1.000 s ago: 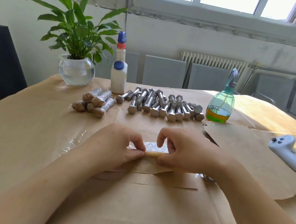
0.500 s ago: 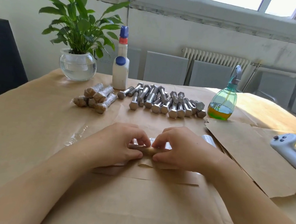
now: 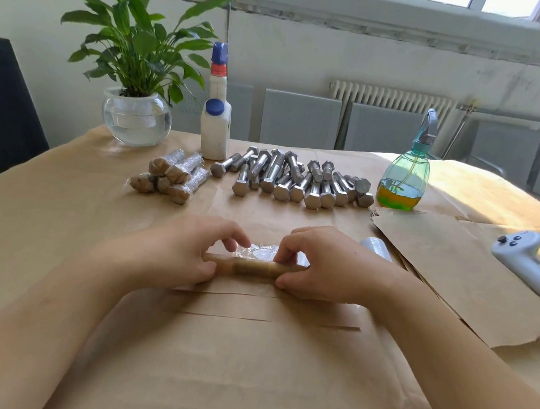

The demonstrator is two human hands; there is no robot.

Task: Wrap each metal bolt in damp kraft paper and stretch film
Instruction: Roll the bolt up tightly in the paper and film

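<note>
I see approx 5 wrapped bolts (image 3: 171,175) done, a big bare pile (image 3: 299,180) left. My left hand (image 3: 175,255) & right hand (image 3: 325,265) pinch a paper-rolled bolt (image 3: 254,267) on film (image 3: 260,251); film wrap pending.

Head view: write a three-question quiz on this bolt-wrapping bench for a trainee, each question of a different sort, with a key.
1. True or false: both hands grip the paper-wrapped bolt at once.
2. Which pile lies nearer the white bottle? A) wrapped bolts B) kraft sheets C) grey controller
3. Fill in: the spray bottle stands at the ___ end of the row of bare bolts, as the person sees it.

Key
1. True: the left hand holds one end, the right hand the other, with stretch film just behind.
2. A
3. right
</note>
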